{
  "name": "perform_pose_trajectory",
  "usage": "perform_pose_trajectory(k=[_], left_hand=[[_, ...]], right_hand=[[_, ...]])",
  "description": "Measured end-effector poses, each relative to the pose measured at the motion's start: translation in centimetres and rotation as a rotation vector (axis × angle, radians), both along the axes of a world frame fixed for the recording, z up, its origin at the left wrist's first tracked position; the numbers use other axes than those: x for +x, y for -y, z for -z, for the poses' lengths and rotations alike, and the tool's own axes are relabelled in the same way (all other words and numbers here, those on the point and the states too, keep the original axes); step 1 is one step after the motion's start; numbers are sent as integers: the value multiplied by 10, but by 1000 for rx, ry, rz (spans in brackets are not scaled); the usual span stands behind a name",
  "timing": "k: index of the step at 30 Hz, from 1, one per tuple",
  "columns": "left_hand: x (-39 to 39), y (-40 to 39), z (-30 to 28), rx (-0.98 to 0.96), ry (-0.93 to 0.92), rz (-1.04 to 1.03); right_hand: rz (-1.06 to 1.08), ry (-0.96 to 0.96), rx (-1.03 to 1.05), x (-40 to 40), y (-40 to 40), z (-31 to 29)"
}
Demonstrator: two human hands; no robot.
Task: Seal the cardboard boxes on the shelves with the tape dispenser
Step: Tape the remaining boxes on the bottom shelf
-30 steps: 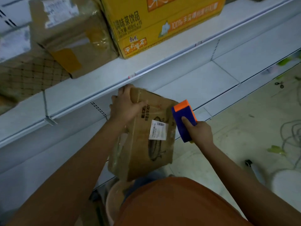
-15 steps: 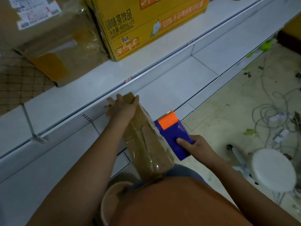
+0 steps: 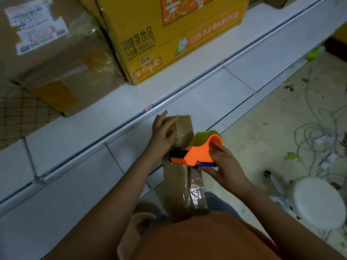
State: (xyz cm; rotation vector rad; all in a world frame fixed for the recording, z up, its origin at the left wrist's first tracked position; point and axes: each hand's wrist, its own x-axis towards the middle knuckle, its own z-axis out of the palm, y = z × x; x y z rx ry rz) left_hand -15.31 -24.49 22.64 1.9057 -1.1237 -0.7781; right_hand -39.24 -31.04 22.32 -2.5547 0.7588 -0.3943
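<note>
A narrow brown cardboard box [image 3: 185,192] lies lengthwise between my arms, its near end against my body and its far end by the lower shelf edge. Shiny clear tape covers part of its top. My left hand [image 3: 163,135] rests on the far end with fingers fairly straight, pressing it down. My right hand [image 3: 222,166] grips an orange and blue tape dispenser [image 3: 197,152] with a greenish tape roll, held across the middle of the box and touching its top.
On the upper white shelf [image 3: 105,113] stand a yellow drinks carton [image 3: 169,34] and a taped brown box [image 3: 56,59]. A white round stool [image 3: 317,201] and tangled cables [image 3: 315,136] lie on the floor at right.
The box has turned so a narrow face points up and lies flatter. My right hand swung the dispenser round onto its top. My left hand shifted onto the far end.
</note>
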Motion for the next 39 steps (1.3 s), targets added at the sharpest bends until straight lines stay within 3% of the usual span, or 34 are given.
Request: perform_pose_trajectory(k=[5, 8, 13, 21, 25, 29, 34, 39], left_hand=[[-2, -41, -36, -58, -334, 183], [-3, -62, -38, 122, -543, 281], [-3, -63, -39, 118, -371, 204], [-8, -36, -59, 38, -226, 244], [-10, -29, -65, -20, -230, 71], [-10, -34, -61, -16, -138, -83], [8, -59, -62, -47, -272, -328], [12, -91, -58, -2, -479, -437]], right_hand=[[-5, -18, -12, 0, 6, 5], [-22, -29, 24, -5, 7, 7], [-42, -35, 11, -8, 8, 2], [-100, -53, 17, -8, 16, 0], [-112, 4, 41, -4, 18, -10], [-207, -115, 82, -7, 29, -27], [-247, -419, 153, -24, 59, -59], [-235, -493, 520, -30, 75, -85]])
